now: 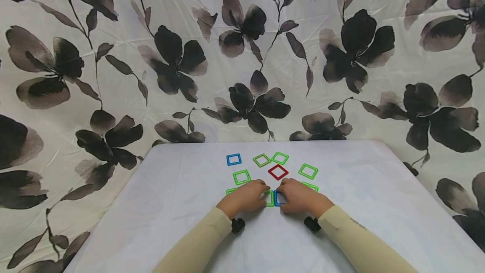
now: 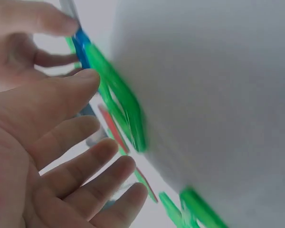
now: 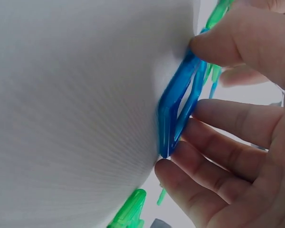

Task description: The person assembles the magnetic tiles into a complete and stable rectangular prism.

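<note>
In from 7 o'clock and 5 o'clock come two cream sleeves (image 1: 197, 239), a dark wrist unit (image 1: 238, 225) below each cuff, and here are the hands, close together over the worktop (image 1: 265, 243)!

Look at the left hand (image 1: 246, 196): a loose grip, fingers relaxed and spread, the thumb tip right at a corner of the near green frame (image 1: 272, 199); whether it presses there, I cannot tell. Across at 3 o'clock from it, the right hand (image 1: 301, 197) has the tighter grip: thumb on one end of the near blue frame (image 3: 173, 95), fingertips set against its other edges, a narrow pinch with the frame between. And those two frames sit side by side, green at 9, blue at 3, right between the hands!

Now outward from that pair. Partly hidden green frames peek out behind the hands, one near 9 o'clock (image 1: 230, 190), one between 2 and 3 (image 1: 310, 186). Another green one lies at 10 (image 1: 243, 182), the red frame (image 1: 283, 176) turned cornerwise at 12, a further green one at 2 (image 1: 305, 176). Deeper still: the far blue frame (image 1: 234, 164) between 10 and 11, an olive-green frame (image 1: 266, 164) between 11 and 12, and a bright green frame (image 1: 278, 162) at 12. Behind everything, a floral cloth (image 1: 212, 75)!
</note>
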`<state>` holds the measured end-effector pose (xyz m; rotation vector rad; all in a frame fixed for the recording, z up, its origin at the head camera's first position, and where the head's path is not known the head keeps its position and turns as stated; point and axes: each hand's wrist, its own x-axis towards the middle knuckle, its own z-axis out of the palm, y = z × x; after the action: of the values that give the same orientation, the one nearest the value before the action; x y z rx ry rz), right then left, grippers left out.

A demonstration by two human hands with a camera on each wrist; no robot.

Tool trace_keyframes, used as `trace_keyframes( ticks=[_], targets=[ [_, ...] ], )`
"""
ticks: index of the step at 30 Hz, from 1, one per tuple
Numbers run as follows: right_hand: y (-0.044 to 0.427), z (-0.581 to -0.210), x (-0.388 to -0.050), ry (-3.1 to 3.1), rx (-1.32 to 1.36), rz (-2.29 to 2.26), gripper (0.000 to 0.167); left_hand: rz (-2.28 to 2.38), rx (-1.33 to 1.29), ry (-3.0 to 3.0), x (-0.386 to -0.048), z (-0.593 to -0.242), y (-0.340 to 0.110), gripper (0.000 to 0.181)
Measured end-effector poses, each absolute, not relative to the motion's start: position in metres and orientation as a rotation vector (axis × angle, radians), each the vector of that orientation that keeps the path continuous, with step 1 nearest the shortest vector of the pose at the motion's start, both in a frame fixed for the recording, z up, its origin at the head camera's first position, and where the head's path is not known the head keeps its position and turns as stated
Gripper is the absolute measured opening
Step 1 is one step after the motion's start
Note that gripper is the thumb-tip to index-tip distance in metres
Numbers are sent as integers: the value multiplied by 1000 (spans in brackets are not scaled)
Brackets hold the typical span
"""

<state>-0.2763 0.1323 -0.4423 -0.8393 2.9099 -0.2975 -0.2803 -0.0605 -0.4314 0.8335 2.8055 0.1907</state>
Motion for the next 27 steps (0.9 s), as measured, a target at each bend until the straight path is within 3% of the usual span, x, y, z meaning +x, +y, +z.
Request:
trace_keyframes(
  ticks=[15,27],
  targets=[
    [132,-440,-280,2865,-795,-374,46,243,617,2851,-291,-431,-103,53],
    [132,-442,-281,2865,-782,-362,45,229,612,2884,-292,-434,-120,48]
  ],
)
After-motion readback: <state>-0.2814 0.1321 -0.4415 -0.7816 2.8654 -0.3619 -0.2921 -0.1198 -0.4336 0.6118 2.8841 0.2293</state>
